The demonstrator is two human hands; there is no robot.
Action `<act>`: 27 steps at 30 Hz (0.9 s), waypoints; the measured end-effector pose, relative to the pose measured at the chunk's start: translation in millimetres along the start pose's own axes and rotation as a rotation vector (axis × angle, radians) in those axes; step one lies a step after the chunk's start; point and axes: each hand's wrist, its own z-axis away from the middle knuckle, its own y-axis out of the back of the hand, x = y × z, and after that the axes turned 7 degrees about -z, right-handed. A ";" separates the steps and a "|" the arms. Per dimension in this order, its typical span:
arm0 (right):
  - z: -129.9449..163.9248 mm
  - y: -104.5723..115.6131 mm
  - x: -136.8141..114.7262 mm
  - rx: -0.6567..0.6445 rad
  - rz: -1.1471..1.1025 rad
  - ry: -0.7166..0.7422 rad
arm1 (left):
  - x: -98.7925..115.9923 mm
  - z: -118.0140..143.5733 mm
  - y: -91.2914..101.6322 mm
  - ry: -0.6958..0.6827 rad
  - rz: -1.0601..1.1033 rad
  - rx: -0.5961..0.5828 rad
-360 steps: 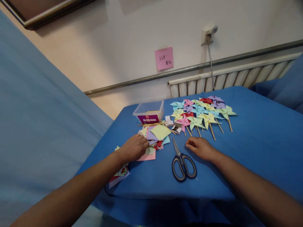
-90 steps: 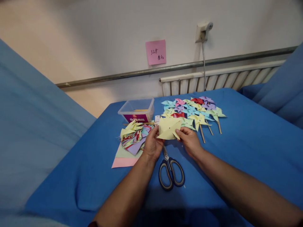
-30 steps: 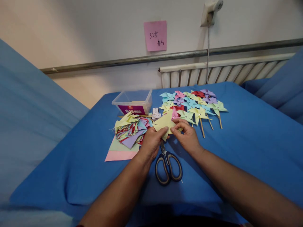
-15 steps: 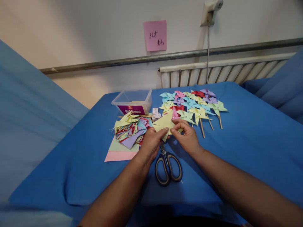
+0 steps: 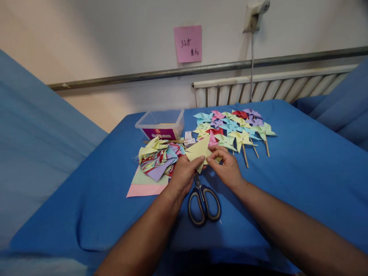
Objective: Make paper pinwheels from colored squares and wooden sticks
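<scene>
My left hand (image 5: 186,170) grips a cut piece of yellow paper (image 5: 200,148) by its lower left side, the thumb lying on top. At the paper's right edge, my right hand (image 5: 225,164) pinches a corner between thumb and fingertips. The paper has pointed flaps, and part of it is hidden behind my fingers. Below the paper, scissors (image 5: 204,205) with dark handles lie on the blue cloth, their blades partly covered by my left hand. Finished paper pinwheels (image 5: 230,126) in several colours, some with visible wooden sticks, lie just beyond my right hand.
Left of my hands, a pile of cut coloured paper (image 5: 158,157) lies over flat green and pink sheets (image 5: 145,189). Behind it stand a clear plastic box (image 5: 161,119) and small white boxes (image 5: 189,138). A radiator (image 5: 276,86) and wall border the blue table (image 5: 94,184).
Hardly anything differs. Both hands keep their hold on the yellow paper, and my right fingertips have shifted very slightly left along it.
</scene>
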 end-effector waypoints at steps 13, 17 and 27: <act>-1.1 2.0 -4.1 0.012 -0.216 -0.159 | -2.9 -4.7 7.6 -0.030 -0.120 -0.006; -8.2 8.2 -7.8 -0.006 -0.405 -0.327 | 2.2 -2.0 9.4 0.026 -0.235 -0.036; -9.5 7.8 -3.7 -0.165 -0.354 -0.492 | 5.5 0.6 9.7 0.043 -0.507 -0.117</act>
